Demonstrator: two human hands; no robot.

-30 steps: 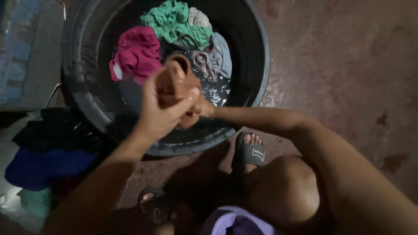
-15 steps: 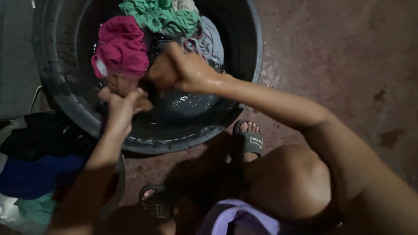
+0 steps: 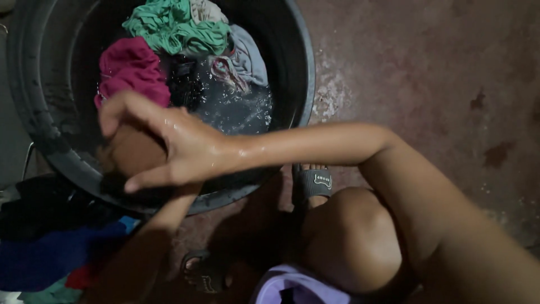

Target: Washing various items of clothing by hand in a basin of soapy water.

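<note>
My right hand (image 3: 174, 147) reaches across to the left and curls around a wet brown cloth (image 3: 130, 153) at the near left rim of a dark round basin (image 3: 42, 132). Its fingers lie over the top of the cloth and its thumb under it. My left forearm (image 3: 143, 253) rises from below toward the same spot. The left hand itself is hidden under my right hand and wrist. Behind the brown cloth, a magenta garment (image 3: 132, 67), a green one (image 3: 174, 28) and a pale grey-blue one (image 3: 250, 56) soak in foamy water (image 3: 236, 107).
A heap of dark, blue and red clothes (image 3: 50, 247) lies on the floor left of the basin. My feet in dark sandals (image 3: 315, 183) rest close to the basin's near rim. Stained reddish concrete floor (image 3: 427, 67) spreads to the right.
My right hand has swung left and down over the brown cloth, covering my left hand. The cloth has moved from the basin's middle to its near left rim.
</note>
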